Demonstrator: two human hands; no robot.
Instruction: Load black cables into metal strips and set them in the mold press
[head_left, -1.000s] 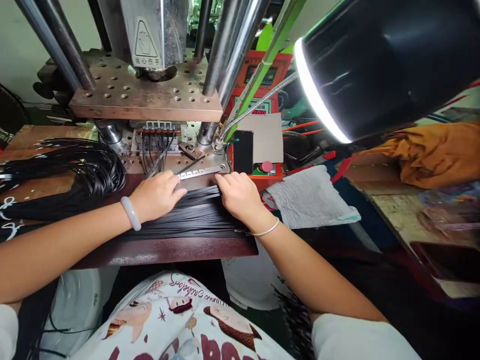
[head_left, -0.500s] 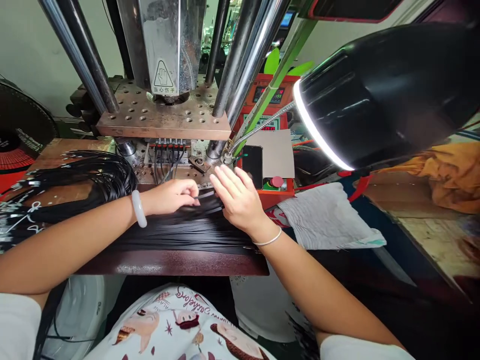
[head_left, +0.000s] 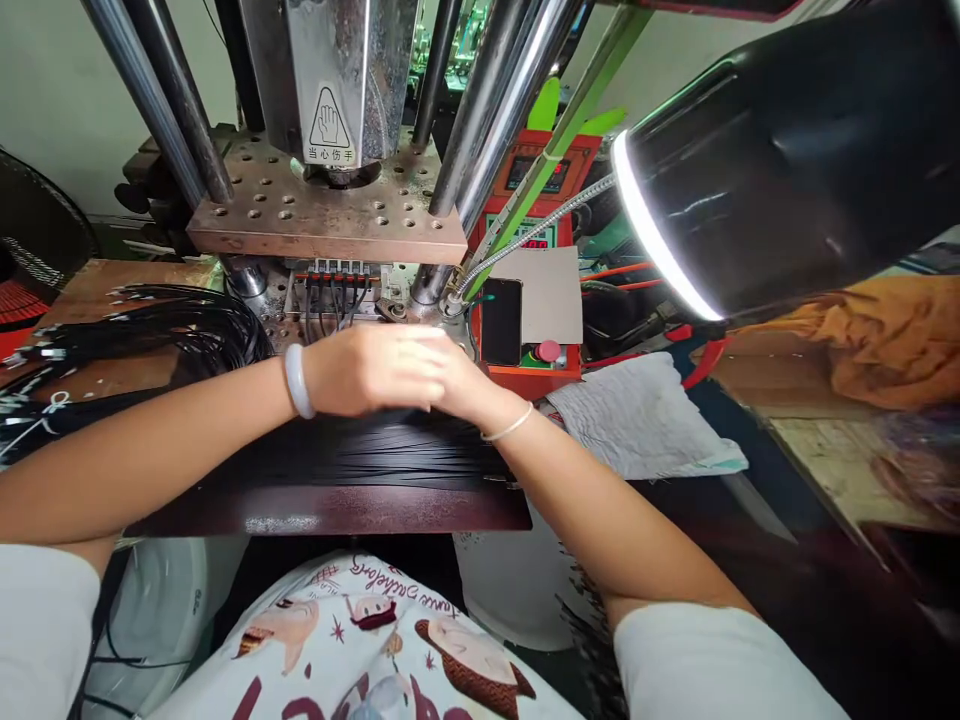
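Note:
My left hand (head_left: 367, 368) and my right hand (head_left: 454, 375) meet over a flat bundle of black straps (head_left: 375, 452) lying across the dark wooden bench (head_left: 330, 505). The left hand partly covers the right, and motion smears both. Their fingers are hidden, so I cannot make out what either holds. Just behind them sits the press bed with a row of black strap ends in a red-edged fixture (head_left: 335, 285), under the perforated copper plate (head_left: 322, 215).
A large coil of black straps (head_left: 150, 335) lies at the left. A black lamp head (head_left: 795, 150) hangs close at the upper right. An orange control box (head_left: 536, 290) with a red button, a white cloth (head_left: 637, 415) and a fan (head_left: 30, 260) surround the bench.
My right hand, lifted with fingers spread half a second ago, has come down and left under my left hand. My left hand has shifted right over it. The camera tilted slightly.

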